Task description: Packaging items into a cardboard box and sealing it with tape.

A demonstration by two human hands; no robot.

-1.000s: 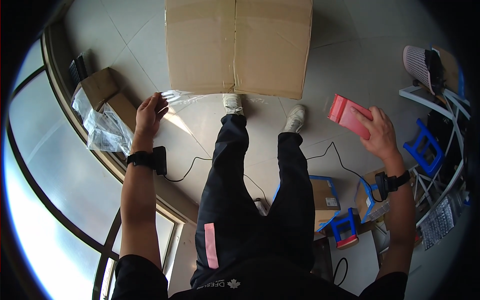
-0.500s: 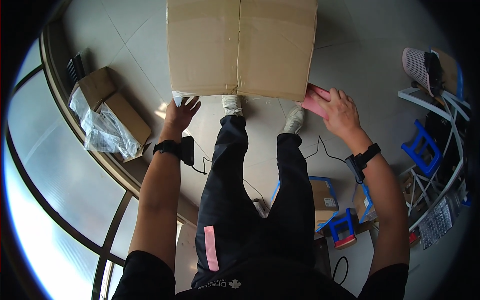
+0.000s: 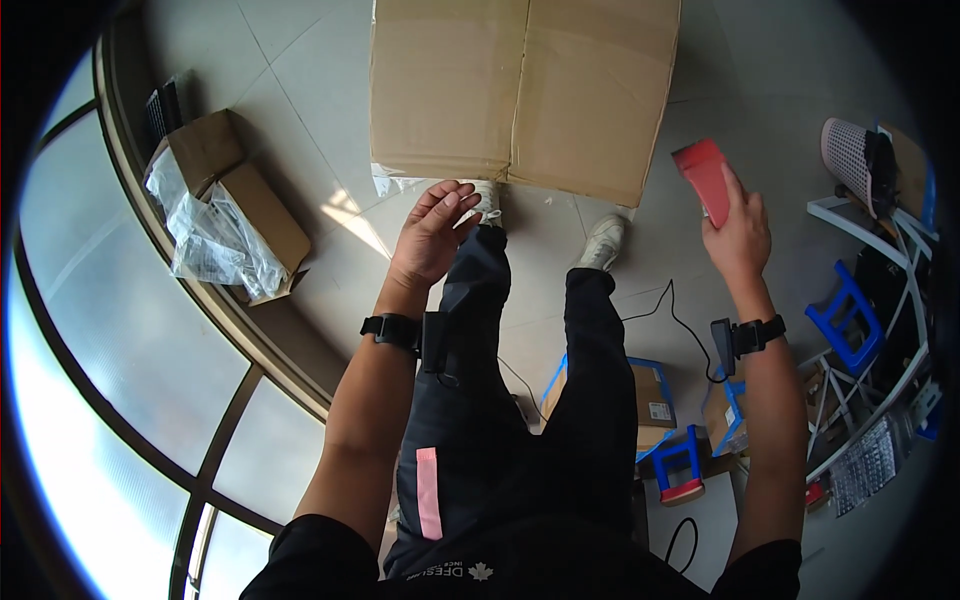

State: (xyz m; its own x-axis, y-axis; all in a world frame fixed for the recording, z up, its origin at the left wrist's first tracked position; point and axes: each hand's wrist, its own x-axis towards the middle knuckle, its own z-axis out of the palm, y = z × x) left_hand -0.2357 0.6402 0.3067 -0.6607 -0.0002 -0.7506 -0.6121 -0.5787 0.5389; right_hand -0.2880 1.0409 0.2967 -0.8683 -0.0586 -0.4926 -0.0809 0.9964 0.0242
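A large brown cardboard box point(image 3: 590, 110) stands in front of me, a taped seam running down its middle. Some clear film or tape point(image 3: 395, 184) hangs at its near left corner. My left hand point(image 3: 430, 235) hovers by the box's near edge, over my left shoe; its fingers are loosely curled and somewhat apart, with nothing visible in them. Off the box's right side, my right hand point(image 3: 740, 232) grips a flat red wedge-shaped tool with a dark edge point(image 3: 706, 178). The tool's exact kind is unclear.
An opened carton point(image 3: 265, 220) with clear plastic wrap lies left, beside the framed window panels point(image 3: 130, 300). On the right are a blue stool point(image 3: 848, 318) and a white metal frame point(image 3: 870, 235). Another carton point(image 3: 655, 400) sits behind my legs. A black cable point(image 3: 672, 300) hangs near my right wrist.
My right hand has lifted the red tool away from the box's near right corner, to the right. My left hand has moved right along the near edge, its fingers curling. The box appears farther right.
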